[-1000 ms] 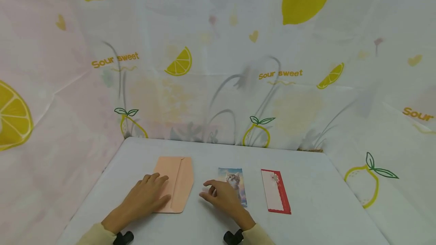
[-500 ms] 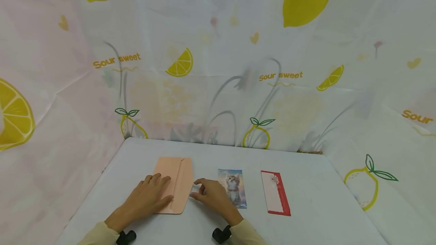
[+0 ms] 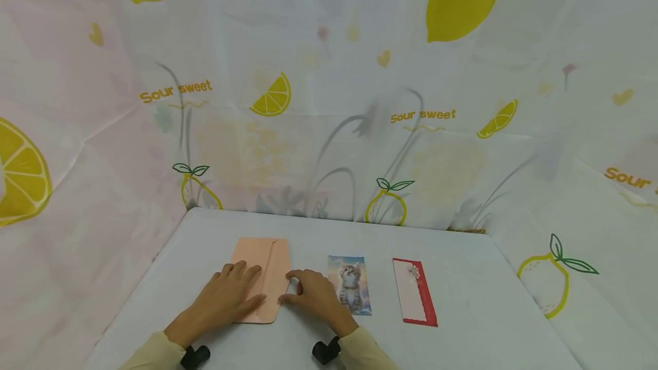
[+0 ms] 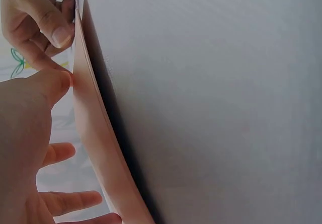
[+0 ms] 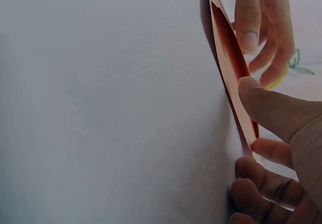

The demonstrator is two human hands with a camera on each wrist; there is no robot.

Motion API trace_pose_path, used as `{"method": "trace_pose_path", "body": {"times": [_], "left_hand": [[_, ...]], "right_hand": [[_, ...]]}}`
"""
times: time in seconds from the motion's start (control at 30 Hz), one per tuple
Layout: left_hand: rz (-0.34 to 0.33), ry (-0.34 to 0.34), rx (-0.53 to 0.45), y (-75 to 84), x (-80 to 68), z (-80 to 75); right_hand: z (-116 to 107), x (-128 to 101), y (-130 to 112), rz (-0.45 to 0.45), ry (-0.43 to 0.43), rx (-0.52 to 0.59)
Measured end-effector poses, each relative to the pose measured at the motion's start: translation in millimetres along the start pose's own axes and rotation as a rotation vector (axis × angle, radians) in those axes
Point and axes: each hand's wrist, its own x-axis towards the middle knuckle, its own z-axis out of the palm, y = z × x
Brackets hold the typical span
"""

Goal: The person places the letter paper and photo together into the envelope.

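Envelope [image 3: 261, 278] lies flat under the spread fingers of the left hand [image 3: 222, 298] while the right hand [image 3: 313, 296] pinches its flap edge, cat card [image 3: 349, 284] not yet inserted.

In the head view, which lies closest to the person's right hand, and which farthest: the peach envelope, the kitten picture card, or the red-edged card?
From the right hand, nearest first:
1. Peach envelope, on its left; the fingertips touch its flap edge.
2. Kitten picture card, just to its right, partly under the hand's edge.
3. Red-edged card, farther right, well apart.
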Motion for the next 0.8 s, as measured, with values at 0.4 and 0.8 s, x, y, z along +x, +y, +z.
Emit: {"method": "trace_pose_path", "body": {"times": [0.4,0.8], "left_hand": [[0.000,-0.012,-0.010,4.8,7.0,3.5],[0.011,-0.063,0.052,9.1,12.3,1.9]], "right_hand": [[3.7,4.8,-5.2,0.007,-0.004,-0.027],[1.7,7.6,-11.6,0.060,-0.052,-0.118]]}}
